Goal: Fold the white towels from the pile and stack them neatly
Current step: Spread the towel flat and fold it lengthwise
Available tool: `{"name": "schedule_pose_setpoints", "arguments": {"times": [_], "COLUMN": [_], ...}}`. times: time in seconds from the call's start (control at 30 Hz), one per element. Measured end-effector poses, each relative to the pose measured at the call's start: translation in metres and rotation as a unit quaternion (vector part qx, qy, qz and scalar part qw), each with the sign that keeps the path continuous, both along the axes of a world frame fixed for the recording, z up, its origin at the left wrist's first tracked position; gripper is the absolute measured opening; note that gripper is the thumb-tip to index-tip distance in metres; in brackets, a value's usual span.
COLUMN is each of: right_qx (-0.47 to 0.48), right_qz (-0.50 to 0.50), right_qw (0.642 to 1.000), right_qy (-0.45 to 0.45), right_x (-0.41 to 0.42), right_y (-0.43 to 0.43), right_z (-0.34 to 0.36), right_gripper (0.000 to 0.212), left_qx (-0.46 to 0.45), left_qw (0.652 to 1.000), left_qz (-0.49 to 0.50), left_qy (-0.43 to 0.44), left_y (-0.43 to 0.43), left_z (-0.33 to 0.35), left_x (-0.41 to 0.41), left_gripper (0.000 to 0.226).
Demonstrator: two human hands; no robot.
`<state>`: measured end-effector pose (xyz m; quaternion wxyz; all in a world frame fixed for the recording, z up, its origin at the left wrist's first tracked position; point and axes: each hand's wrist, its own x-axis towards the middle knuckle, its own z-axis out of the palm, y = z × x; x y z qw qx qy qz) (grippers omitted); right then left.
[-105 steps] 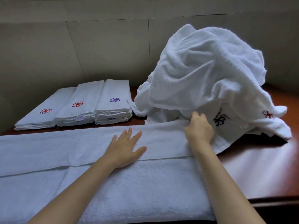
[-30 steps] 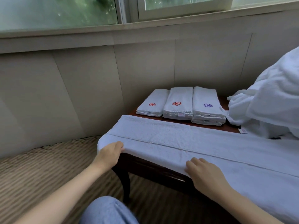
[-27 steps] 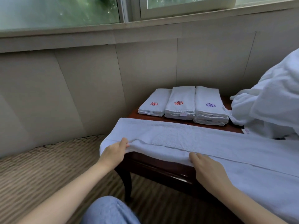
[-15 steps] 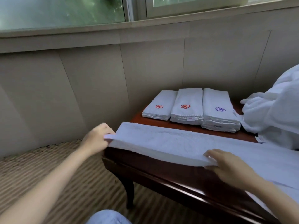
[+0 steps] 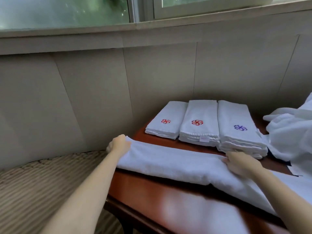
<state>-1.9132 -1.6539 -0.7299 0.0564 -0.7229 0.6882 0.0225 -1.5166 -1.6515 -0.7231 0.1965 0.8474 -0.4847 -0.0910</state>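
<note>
We see a long white towel (image 5: 168,164) lying folded lengthwise across the reddish wooden table (image 5: 152,191); we take the table as landmark. The towel's left end reaches the table's left edge, and its right part runs off toward the table's near right side.

Left hand (image 5: 119,145) is at the table's left edge, fingers curled round the towel's end, gripping it. Right hand (image 5: 239,163) is farther right on the same towel, fingers bent over its far edge and holding the cloth; the grip looks like a pinch, with some blur there.

At the table's far side, just beyond the towel, sit three stacks of folded white towels side by side. Left stack (image 5: 167,122) has a red flower emblem, middle stack (image 5: 200,123) has a red flower emblem and a small label on its near edge, right stack (image 5: 236,127) has a purple emblem. The right stack's near end is just beside the right hand; we cannot tell if they touch.

At the table's far right is the loose pile of unfolded white towels (image 5: 290,132), cut off by the frame.

Beyond the table stands a beige panelled wall (image 5: 101,81) with a window (image 5: 67,10) above it. Left of the table lies ribbed woven flooring (image 5: 42,183).
</note>
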Motion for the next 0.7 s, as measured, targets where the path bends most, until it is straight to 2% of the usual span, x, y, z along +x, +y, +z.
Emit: {"name": "schedule_pose_setpoints", "arguments": {"times": [0.13,0.17,0.23,0.3,0.37,0.53,0.63,0.7], "right_qx": [-0.017,-0.033,-0.071,-0.101,-0.119,-0.142,-0.118,-0.086], "right_qz": [-0.022,-0.028,-0.039,-0.047,-0.050,-0.085,-0.104,-0.132], "right_qw": [0.999,0.998,0.996,0.993,0.990,0.986,0.987,0.987], "right_qy": [-0.025,-0.035,-0.045,-0.049,-0.050,-0.019,0.008,0.022], "right_x": [-0.006,-0.006,-0.003,0.002,0.007,0.002,-0.025,-0.055], "right_y": [-0.003,-0.001,0.007,0.017,0.028,0.062,0.088,0.108], "right_z": [-0.008,-0.009,-0.009,-0.009,-0.008,-0.004,0.001,0.005], "right_gripper": [0.033,0.033,0.033,0.032,0.031,0.030,0.022,0.026], "left_qx": [0.044,0.055,0.053,0.028,0.019,0.044,0.097,0.125], "left_qw": [0.997,0.994,0.972,0.942,0.932,0.933,0.924,0.913], "left_qz": [0.012,0.010,-0.025,-0.117,-0.210,-0.324,-0.365,-0.383], "left_qy": [-0.061,-0.097,-0.228,-0.314,-0.294,-0.149,-0.064,-0.067], "left_y": [-0.005,-0.004,-0.001,0.001,0.005,0.026,0.042,0.053], "left_z": [0.005,0.005,0.002,-0.004,-0.008,-0.006,-0.004,-0.008], "left_x": [-0.009,-0.014,-0.027,-0.050,-0.084,-0.199,-0.258,-0.280], "left_gripper": [0.034,0.040,0.047,0.043,0.041,0.036,0.047,0.056]}}
